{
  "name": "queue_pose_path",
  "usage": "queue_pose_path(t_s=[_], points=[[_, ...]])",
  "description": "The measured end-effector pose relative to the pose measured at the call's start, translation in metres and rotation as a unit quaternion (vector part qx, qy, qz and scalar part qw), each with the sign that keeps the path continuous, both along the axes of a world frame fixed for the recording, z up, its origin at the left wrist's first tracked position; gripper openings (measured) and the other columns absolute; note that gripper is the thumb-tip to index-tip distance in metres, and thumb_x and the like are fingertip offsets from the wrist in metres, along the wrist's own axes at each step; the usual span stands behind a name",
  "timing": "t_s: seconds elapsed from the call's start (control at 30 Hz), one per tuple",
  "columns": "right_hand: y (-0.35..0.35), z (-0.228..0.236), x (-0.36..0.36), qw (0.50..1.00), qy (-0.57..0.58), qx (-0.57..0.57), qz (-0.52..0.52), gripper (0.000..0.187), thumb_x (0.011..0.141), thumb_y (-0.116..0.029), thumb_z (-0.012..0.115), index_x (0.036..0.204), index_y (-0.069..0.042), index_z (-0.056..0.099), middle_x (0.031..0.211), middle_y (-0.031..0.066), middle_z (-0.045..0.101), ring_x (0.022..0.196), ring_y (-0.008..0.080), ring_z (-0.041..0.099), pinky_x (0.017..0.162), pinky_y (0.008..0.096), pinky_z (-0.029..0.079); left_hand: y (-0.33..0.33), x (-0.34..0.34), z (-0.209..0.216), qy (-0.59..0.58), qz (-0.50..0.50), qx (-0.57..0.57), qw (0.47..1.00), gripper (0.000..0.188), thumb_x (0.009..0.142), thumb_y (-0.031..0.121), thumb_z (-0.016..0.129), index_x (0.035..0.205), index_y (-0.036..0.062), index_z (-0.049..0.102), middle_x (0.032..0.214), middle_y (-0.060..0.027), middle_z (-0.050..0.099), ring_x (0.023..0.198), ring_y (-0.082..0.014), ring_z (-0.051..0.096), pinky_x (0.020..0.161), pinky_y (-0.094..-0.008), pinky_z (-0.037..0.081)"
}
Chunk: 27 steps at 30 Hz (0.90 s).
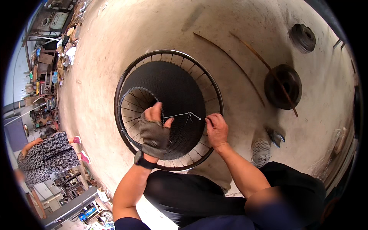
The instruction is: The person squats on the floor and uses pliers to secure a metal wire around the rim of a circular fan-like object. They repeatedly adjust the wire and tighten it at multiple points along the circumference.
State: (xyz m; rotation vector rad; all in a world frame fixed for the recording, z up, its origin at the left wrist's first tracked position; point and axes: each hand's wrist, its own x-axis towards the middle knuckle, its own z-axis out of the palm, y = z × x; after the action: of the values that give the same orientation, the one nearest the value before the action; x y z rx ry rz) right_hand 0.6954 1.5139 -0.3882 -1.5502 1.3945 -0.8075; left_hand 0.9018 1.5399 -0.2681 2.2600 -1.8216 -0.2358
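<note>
A round black wire cage (168,92) with a dark mesh wall and two metal hoops joined by thin spokes stands on the concrete floor in front of me. My left hand (154,128), in a grey fingerless glove with a black watch at the wrist, grips the near edge of the mesh. My bare right hand (216,128) pinches the end of a thin pale wire (186,115) that runs across the mesh between both hands.
A dark tyre-like ring (283,86) with a long stick across it and a coil of wire (303,37) lie at the right. Pliers (276,137) rest by my grey shoe (261,150). A person in a patterned dress (46,157) crouches at the left near cluttered shelves.
</note>
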Motion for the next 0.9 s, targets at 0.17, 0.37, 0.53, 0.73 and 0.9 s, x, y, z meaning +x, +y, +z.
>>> queue_pose_path(t_s=[0.17, 0.37, 0.53, 0.73, 0.9], points=[[-0.002, -0.002, -0.003, 1.0, -0.023, 0.01, 0.011, 0.007, 0.087, -0.011, 0.067, 0.092, -0.005, 0.067, 0.094, 0.0111, 0.067, 0.084, 0.0335, 0.065, 0.073, 0.04, 0.053, -0.023, -0.031, -0.006, -0.162, -0.228, 0.038, 0.959, 0.027, 0.081, 0.012, 0.07, 0.108, 0.0109, 0.067, 0.095, -0.0071, 0.062, 0.08, -0.0264, 0.063, 0.066, -0.0393, 0.052], [-0.002, -0.008, -0.002, 0.999, -0.043, -0.012, 0.015, 0.008, 0.086, -0.01, 0.066, 0.091, -0.005, 0.067, 0.093, 0.0114, 0.067, 0.084, 0.0329, 0.065, 0.072, 0.0402, 0.052, -0.04, -0.029, -0.035, -0.16, -0.264, 0.151, 0.939, 0.007, 0.083, 0.011, 0.059, 0.09, 0.0095, 0.063, 0.086, -0.0075, 0.056, 0.08, -0.0265, 0.064, 0.068, -0.0394, 0.053], [-0.008, -0.008, 0.0, 0.995, -0.01, -0.069, 0.072, 0.005, 0.085, -0.008, 0.066, 0.089, -0.006, 0.064, 0.088, 0.0112, 0.063, 0.084, 0.0312, 0.064, 0.071, 0.0404, 0.052, -0.043, -0.021, -0.046, -0.163, -0.299, 0.173, 0.924, 0.008, 0.084, 0.015, 0.057, 0.088, 0.0085, 0.061, 0.085, -0.0086, 0.057, 0.081, -0.0274, 0.064, 0.067, -0.0397, 0.053], [-0.009, -0.011, 0.001, 0.983, 0.047, -0.135, 0.119, 0.006, 0.083, -0.006, 0.065, 0.083, -0.008, 0.06, 0.084, 0.0078, 0.059, 0.08, 0.0271, 0.062, 0.069, 0.0383, 0.052, -0.035, -0.034, -0.06, -0.093, -0.196, 0.153, 0.964, 0.01, 0.089, 0.016, 0.058, 0.084, 0.0077, 0.059, 0.075, -0.0145, 0.063, 0.07, -0.0328, 0.066, 0.06, -0.046, 0.052], [-0.007, -0.014, 0.0, 0.975, 0.063, -0.165, 0.138, 0.007, 0.08, -0.006, 0.066, 0.081, -0.009, 0.059, 0.083, 0.0074, 0.058, 0.079, 0.026, 0.062, 0.066, 0.0382, 0.053, -0.03, -0.041, -0.061, -0.086, -0.215, 0.143, 0.962, 0.013, 0.087, 0.019, 0.059, 0.084, 0.0068, 0.058, 0.072, -0.0165, 0.063, 0.066, -0.0358, 0.065, 0.058, -0.0484, 0.052]])
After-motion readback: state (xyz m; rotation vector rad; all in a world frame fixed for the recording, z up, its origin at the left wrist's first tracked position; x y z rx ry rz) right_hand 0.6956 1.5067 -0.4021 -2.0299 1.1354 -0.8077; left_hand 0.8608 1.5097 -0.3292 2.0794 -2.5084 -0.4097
